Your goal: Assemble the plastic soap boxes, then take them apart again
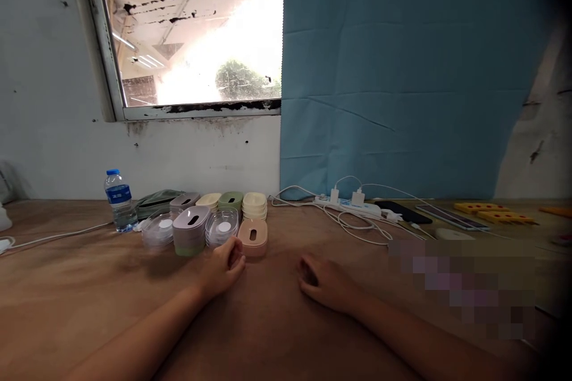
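My left hand (pixel 223 269) rests on the brown table, its fingers loosely curled with a gap before the thumb. It holds nothing I can see. Just beyond it is a peach oval container with a dark slot (pixel 252 239); whether they touch I cannot tell. Beside that container is a stack of clear plastic lids (pixel 222 231), partly behind my fingers. Further left stand a stack of lilac slotted containers (pixel 191 229) and more clear lids (pixel 157 232). My right hand (pixel 329 284) lies apart on the bare tabletop, half curled, thumb and fingers apart, with nothing visible inside.
Behind are cream tubs (pixel 254 205), a green slotted container (pixel 231 200) and a grey-green pouch (pixel 156 202). A water bottle (pixel 120 202) stands at left. A power strip (pixel 353 207) with trailing white cables, a black phone (pixel 404 212) and yellow plastic pieces (pixel 504 216) lie right.
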Action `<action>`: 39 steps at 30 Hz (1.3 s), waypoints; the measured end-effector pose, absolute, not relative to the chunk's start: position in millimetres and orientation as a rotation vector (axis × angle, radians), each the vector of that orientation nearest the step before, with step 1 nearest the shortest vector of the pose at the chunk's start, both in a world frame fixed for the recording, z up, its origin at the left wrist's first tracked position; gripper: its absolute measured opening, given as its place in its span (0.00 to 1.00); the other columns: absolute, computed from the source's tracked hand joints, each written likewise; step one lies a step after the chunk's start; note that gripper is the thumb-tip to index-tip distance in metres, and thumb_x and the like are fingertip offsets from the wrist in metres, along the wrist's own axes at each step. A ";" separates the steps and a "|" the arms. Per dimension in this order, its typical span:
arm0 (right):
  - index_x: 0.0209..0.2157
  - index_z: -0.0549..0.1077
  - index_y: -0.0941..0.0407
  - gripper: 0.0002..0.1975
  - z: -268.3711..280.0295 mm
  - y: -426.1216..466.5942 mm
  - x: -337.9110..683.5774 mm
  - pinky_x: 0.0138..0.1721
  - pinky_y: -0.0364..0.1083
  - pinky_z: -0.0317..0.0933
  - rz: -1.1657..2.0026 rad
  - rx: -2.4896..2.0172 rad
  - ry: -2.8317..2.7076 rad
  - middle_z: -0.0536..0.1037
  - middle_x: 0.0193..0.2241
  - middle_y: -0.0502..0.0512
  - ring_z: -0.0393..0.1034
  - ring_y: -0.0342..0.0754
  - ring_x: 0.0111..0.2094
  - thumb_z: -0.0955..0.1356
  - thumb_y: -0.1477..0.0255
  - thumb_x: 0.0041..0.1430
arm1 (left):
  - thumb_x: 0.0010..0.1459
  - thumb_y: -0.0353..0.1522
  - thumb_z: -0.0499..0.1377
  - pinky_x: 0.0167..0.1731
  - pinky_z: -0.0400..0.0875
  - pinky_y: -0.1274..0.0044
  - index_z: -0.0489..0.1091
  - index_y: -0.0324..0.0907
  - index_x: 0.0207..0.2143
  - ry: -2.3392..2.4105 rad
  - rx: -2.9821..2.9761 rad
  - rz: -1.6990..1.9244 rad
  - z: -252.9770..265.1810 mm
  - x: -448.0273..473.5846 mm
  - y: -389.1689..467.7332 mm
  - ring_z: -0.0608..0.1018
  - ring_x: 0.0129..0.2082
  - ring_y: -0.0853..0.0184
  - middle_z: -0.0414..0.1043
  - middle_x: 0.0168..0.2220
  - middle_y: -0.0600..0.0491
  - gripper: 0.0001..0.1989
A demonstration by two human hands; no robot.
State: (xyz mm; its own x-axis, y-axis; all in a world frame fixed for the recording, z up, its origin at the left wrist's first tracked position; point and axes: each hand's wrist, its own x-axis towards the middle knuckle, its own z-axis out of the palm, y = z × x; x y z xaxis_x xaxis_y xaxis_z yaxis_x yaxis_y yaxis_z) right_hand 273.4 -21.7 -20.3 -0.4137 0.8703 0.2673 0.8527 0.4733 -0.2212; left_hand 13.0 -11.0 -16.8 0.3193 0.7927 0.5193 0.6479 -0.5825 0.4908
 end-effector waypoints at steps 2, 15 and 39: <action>0.25 0.64 0.55 0.01 -20.5 -22.5 293.8 0.26 0.40 0.50 0.104 -1.515 -2.373 0.71 0.24 0.49 0.63 0.43 0.25 0.62 0.74 0.47 | 0.51 0.31 0.49 0.21 0.54 0.82 0.57 0.41 0.27 1.271 2.487 0.951 -15.6 11.8 -12.1 0.61 0.20 0.74 0.57 0.20 0.59 0.03; 0.17 0.60 0.56 0.12 -26.5 0.8 318.6 0.22 0.42 0.42 0.137 -1.701 -2.343 0.68 0.19 0.49 0.61 0.44 0.23 0.61 0.68 0.51 | 0.54 0.37 0.49 0.20 0.51 0.81 0.63 0.41 0.26 1.293 2.655 0.217 -11.3 1.7 -8.8 0.65 0.23 0.72 0.67 0.25 0.56 0.10; 0.20 0.63 0.56 0.14 -17.3 -4.7 321.8 0.25 0.42 0.48 0.191 -1.570 -2.452 0.70 0.22 0.50 0.63 0.45 0.26 0.60 0.64 0.55 | 0.55 0.37 0.49 0.21 0.53 0.82 0.64 0.41 0.27 1.198 2.625 0.282 -13.2 -7.0 -5.8 0.64 0.22 0.73 0.64 0.23 0.58 0.10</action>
State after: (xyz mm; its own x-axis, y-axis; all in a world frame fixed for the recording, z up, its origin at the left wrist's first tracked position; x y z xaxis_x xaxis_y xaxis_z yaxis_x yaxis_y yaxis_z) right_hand 321.8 -4.7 -17.3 -0.4033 0.9076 0.1168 0.8786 0.4198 -0.2278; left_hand -7.0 -5.8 -13.2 0.6448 0.7607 0.0744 0.7142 -0.6343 0.2960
